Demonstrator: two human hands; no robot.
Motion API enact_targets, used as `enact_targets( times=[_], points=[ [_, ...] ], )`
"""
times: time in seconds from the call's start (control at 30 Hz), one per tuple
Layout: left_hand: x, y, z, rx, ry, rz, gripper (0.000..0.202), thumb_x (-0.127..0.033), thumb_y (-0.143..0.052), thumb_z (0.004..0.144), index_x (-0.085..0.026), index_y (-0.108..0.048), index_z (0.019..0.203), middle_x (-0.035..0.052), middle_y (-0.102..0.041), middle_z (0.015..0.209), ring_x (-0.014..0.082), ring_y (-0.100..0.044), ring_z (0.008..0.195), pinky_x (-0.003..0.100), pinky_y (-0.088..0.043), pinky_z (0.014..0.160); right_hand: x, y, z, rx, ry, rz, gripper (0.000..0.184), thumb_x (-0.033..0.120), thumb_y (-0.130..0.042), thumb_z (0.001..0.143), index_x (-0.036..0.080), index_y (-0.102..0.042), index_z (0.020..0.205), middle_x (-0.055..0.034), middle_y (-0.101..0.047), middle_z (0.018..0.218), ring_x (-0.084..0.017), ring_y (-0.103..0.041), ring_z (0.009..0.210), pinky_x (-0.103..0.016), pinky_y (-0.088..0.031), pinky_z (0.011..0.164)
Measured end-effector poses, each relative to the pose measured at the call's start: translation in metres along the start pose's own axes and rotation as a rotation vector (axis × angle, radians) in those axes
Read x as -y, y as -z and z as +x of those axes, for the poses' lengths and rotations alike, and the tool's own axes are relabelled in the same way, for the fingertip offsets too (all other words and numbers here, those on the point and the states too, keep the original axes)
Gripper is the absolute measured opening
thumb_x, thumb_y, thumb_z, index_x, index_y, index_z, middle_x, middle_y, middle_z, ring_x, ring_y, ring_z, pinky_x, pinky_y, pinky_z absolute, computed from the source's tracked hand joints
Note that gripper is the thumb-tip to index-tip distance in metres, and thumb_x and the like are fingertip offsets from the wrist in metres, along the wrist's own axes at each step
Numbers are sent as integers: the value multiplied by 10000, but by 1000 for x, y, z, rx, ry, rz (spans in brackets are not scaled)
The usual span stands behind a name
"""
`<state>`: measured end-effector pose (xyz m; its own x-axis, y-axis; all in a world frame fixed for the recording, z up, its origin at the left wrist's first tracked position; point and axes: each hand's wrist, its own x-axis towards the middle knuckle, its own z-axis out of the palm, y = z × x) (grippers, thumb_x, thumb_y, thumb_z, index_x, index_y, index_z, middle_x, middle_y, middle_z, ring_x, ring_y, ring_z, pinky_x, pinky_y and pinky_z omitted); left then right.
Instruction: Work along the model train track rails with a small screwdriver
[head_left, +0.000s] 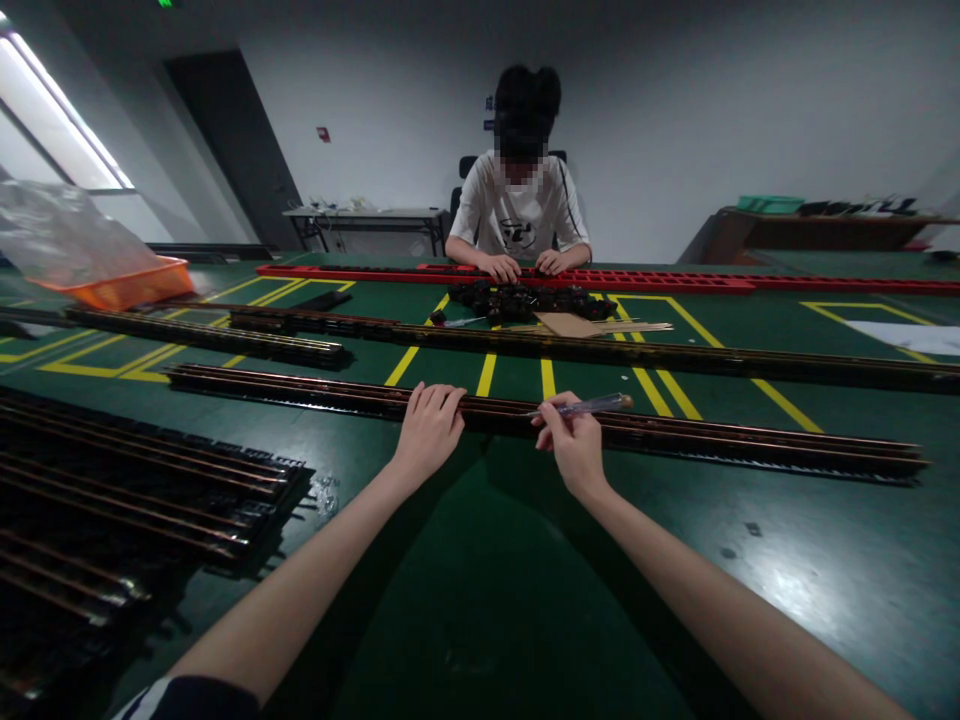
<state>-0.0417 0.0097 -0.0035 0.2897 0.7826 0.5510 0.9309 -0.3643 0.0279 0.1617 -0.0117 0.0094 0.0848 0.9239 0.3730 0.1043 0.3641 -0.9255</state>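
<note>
A long black rail with copper-coloured strips [720, 437] lies across the green table in front of me. My left hand [431, 430] is closed over the rail left of its middle, fingers bent across its top and far side. In my right hand [574, 440] is a screwdriver with a clear handle [592, 405], pinched between thumb and fingers. The screwdriver lies nearly level, its handle end pointing right and its thin shaft pointing left, low over the rail. Whether the tip touches the rail I cannot tell.
Several similar rails [150, 470] lie at the left. Beyond mine are a short rail [217, 335] and a longer one [712, 357]. Small black parts [525, 302] and cardboard [570, 325] sit before a co-worker [517, 210] handling a red rail [660, 280]. An orange basket [135, 285] stands far left.
</note>
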Motion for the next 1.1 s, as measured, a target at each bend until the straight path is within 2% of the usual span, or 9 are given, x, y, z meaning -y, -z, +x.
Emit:
enact_targets(
  times=[0.17,0.57,0.87,1.1],
  points=[
    [1,-2,-1,12,-7,-2,315,-177,-403,886,-152,-551,1163,74,-607,1136,210,-523,1106,438,-292,1097,0,1,0,54,10,-27,288,457,-561,818,172,-545,779,-26,-623,702,-91,-554,464,-202,-445,407],
    [-1,-2,0,-5,-5,20,327,-164,-400,876,-164,-558,1163,71,-613,1131,215,-526,1096,439,-285,1095,-1,0,0,45,6,-29,253,422,-554,831,175,-530,782,-12,-620,684,-82,-541,446,-196,-436,408],
    [-3,5,0,20,21,24,408,-59,-359,836,-155,-555,1182,77,-602,1168,220,-515,1135,459,-280,1108,0,-1,1,59,-2,-48,313,482,-549,820,171,-539,782,-24,-627,712,-85,-539,451,-207,-444,409],
    [1,3,0,-19,77,-11,481,14,-336,777,-167,-570,1156,82,-621,1129,227,-538,1111,491,-304,1102,2,-1,0,60,-8,-40,332,506,-553,809,176,-541,779,-31,-622,722,-89,-541,455,-212,-451,403]
  ],
)
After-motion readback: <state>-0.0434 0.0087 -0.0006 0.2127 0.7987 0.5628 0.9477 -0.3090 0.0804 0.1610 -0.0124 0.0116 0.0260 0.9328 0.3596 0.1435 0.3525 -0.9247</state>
